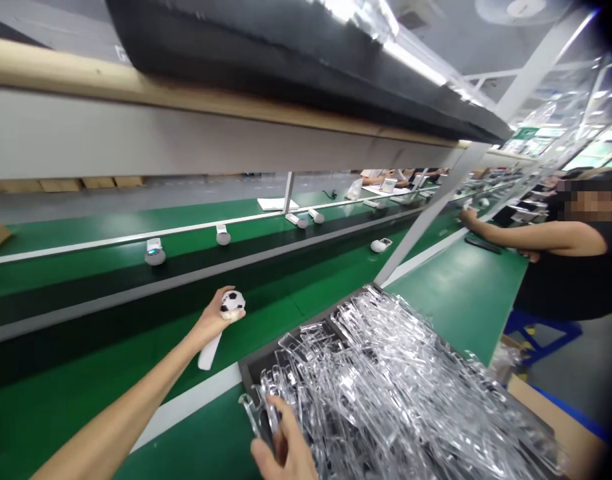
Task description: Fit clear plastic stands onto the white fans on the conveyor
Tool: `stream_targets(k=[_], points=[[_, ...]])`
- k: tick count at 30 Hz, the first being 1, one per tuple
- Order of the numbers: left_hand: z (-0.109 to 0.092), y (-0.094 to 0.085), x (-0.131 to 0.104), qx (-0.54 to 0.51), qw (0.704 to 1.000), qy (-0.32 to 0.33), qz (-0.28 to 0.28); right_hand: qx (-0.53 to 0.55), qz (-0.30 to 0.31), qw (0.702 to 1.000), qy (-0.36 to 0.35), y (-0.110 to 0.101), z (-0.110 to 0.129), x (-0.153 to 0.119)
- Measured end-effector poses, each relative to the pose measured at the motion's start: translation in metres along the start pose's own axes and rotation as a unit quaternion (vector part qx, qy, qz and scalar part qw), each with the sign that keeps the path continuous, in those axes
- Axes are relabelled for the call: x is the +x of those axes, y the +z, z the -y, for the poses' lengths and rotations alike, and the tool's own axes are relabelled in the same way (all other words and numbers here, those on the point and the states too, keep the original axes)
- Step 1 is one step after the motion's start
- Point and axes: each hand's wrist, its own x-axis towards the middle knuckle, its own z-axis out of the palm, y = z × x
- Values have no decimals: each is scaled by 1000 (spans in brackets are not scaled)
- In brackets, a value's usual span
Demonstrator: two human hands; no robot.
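My left hand is closed around a white device with a round soccer-ball head; its flat white handle hangs below my hand over the green belt. Nearer to me, my right hand is at the left edge of a dark tray heaped with clear plastic pieces. A clear piece stands up between its thumb and fingers. Whether the fingers press on it is hard to tell.
Several white round-headed devices, one with a lit spot, lie along the green line. A slanted metal post rises behind the tray. A dark shelf hangs overhead. At right, a person reaches to the line.
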Motion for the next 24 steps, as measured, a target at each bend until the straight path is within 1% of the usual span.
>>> stream_targets(k=[1, 2, 3, 5, 7, 8, 10, 13, 15, 18, 20, 22, 24], points=[[-4, -11, -17, -117, 993, -7, -1, 17, 11, 1000, -19, -3, 12, 4], [-7, -20, -35, -238, 971, -19, -3, 29, 19, 999, -42, -4, 25, 7], [-10, -26, -54, -345, 938, -36, -8, 35, 21, 997, -64, -4, 40, 9], [-15, -31, -90, -488, 870, -68, -28, 25, 14, 994, -104, 0, 69, 7], [-21, -31, -118, -568, 816, -88, -54, -1, 19, 991, -135, 8, 94, -1], [-24, -31, -129, -592, 798, -90, -64, -16, 27, 989, -146, 12, 103, -8], [-29, -34, -145, -619, 777, -83, -78, -50, 49, 985, -158, 22, 113, -23], [-34, -45, -161, -627, 771, -66, -92, -78, 49, 982, -164, 37, 112, -45], [-37, -53, -169, -624, 774, -51, -97, -55, 61, 983, -163, 45, 106, -57], [-39, -63, -181, -611, 785, -17, -101, 5, 110, 982, -152, 48, 104, -69], [-38, -66, -189, -591, 800, 0, -105, 23, 128, 979, -154, 47, 108, -73], [-32, -68, -199, -553, 828, -25, -90, 18, 132, 976, -170, 45, 113, -75], [-24, -67, -210, -507, 856, -85, -56, -4, 138, 971, -195, 46, 113, -78]])
